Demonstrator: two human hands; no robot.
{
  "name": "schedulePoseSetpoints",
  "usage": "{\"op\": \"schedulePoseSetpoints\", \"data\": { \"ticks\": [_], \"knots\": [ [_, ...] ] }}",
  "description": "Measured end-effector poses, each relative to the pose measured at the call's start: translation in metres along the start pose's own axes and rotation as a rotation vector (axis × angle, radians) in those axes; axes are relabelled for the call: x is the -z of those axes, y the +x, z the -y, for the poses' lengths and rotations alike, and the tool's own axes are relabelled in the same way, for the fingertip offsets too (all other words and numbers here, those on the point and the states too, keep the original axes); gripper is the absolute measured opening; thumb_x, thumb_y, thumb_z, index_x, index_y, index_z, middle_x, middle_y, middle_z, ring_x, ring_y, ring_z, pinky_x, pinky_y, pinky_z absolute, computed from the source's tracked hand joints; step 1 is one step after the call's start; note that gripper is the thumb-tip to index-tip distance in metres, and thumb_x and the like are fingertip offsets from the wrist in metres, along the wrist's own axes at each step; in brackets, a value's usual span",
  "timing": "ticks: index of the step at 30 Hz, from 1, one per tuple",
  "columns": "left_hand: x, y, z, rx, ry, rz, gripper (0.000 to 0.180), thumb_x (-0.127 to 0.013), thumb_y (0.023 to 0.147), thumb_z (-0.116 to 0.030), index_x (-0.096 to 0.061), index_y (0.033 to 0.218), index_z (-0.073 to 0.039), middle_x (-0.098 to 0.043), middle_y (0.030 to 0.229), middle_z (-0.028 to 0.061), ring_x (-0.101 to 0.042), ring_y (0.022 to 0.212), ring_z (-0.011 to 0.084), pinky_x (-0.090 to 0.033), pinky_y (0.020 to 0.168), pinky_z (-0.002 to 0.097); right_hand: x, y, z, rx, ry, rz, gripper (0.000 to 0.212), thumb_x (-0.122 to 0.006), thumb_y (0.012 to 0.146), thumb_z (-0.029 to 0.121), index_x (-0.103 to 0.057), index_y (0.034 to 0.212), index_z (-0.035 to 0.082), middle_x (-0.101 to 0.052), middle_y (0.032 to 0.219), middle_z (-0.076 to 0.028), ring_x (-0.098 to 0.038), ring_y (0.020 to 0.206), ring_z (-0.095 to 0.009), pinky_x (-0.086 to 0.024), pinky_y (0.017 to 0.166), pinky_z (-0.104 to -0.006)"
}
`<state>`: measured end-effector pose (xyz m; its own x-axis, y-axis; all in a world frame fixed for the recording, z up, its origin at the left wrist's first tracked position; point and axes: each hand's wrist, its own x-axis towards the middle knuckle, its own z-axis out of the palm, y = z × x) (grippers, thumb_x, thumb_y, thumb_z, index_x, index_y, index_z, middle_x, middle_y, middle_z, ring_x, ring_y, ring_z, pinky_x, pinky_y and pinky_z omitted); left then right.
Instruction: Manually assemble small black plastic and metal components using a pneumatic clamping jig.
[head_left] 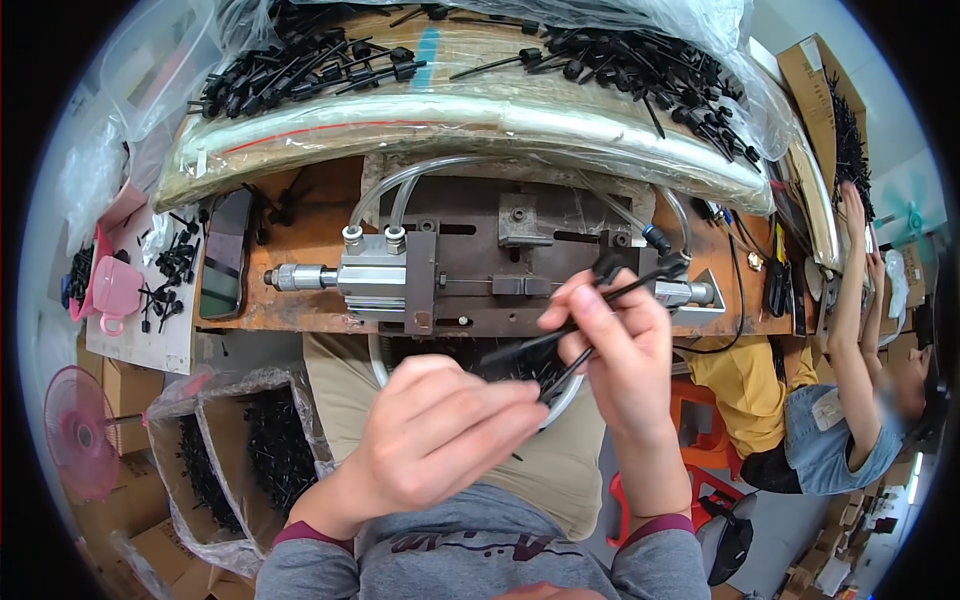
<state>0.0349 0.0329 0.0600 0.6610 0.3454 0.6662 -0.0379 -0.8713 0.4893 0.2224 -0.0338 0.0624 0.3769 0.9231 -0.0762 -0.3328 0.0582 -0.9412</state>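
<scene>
My right hand (615, 345) pinches thin black plastic rods (640, 283) with a knob end that points up to the right, over the metal press fixture (470, 265) on the workbench. My left hand (435, 435) is lower, with its fingertips closed near the lower ends of the same black rods, above a bowl of black parts (562, 400) in my lap. Whether the left fingers grip a rod is partly hidden.
Piles of black plastic parts (300, 60) lie on clear plastic sheeting at the back. A pink cup (115, 290) and a dark phone (225, 250) sit left. Lined boxes of black parts (270, 450) stand lower left, beside a pink fan (80, 430). Another person (850, 400) reaches up at right.
</scene>
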Motion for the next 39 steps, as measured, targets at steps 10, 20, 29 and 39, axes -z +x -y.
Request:
{"op": "schedulePoseSetpoints", "data": {
  "ticks": [10, 20, 29, 39],
  "knots": [
    [-0.034, -0.014, 0.022, 0.118, 0.126, -0.019, 0.028, -0.079, 0.071, -0.007, -0.071, 0.097, 0.000, -0.068, 0.111, 0.0130, -0.065, 0.079, 0.0222, -0.053, 0.070, 0.0331, 0.016, -0.013, -0.005, 0.378, -0.194, -0.265, 0.022, -0.062, 0.096, 0.005, -0.064, 0.114, -0.008, -0.068, 0.107, -0.021, -0.065, 0.071, -0.016, -0.054, 0.062, -0.0254],
    [-0.058, -0.006, 0.029, 0.157, 0.320, 0.041, 0.026, -0.081, 0.071, -0.012, -0.072, 0.094, -0.004, -0.070, 0.121, 0.0096, -0.063, 0.067, 0.0169, -0.049, 0.064, 0.0286, 0.011, -0.027, -0.027, 0.457, -0.085, -0.287, 0.018, -0.053, 0.100, 0.005, -0.055, 0.114, -0.006, -0.057, 0.127, -0.031, -0.070, 0.100, -0.035, -0.060, 0.084, -0.0398],
    [-0.056, -0.005, 0.028, 0.174, 0.299, 0.042, 0.030, -0.083, 0.070, -0.014, -0.072, 0.096, -0.005, -0.071, 0.116, 0.0084, -0.064, 0.065, 0.0168, -0.048, 0.061, 0.0274, 0.005, -0.032, -0.039, 0.475, -0.004, -0.291, 0.020, -0.048, 0.103, 0.008, -0.049, 0.119, -0.003, -0.048, 0.139, -0.033, -0.061, 0.117, -0.041, -0.054, 0.098, -0.0450],
    [-0.059, -0.004, 0.011, -0.048, -0.046, -0.207, 0.034, -0.078, 0.073, -0.009, -0.066, 0.103, 0.003, -0.068, 0.097, 0.0128, -0.067, 0.071, 0.0242, -0.056, 0.060, 0.0324, -0.016, -0.041, -0.059, 0.424, 0.023, -0.048, 0.022, -0.043, 0.104, 0.006, -0.046, 0.123, -0.003, -0.043, 0.142, -0.036, -0.054, 0.125, -0.046, -0.043, 0.108, -0.0542]
  ]
}}
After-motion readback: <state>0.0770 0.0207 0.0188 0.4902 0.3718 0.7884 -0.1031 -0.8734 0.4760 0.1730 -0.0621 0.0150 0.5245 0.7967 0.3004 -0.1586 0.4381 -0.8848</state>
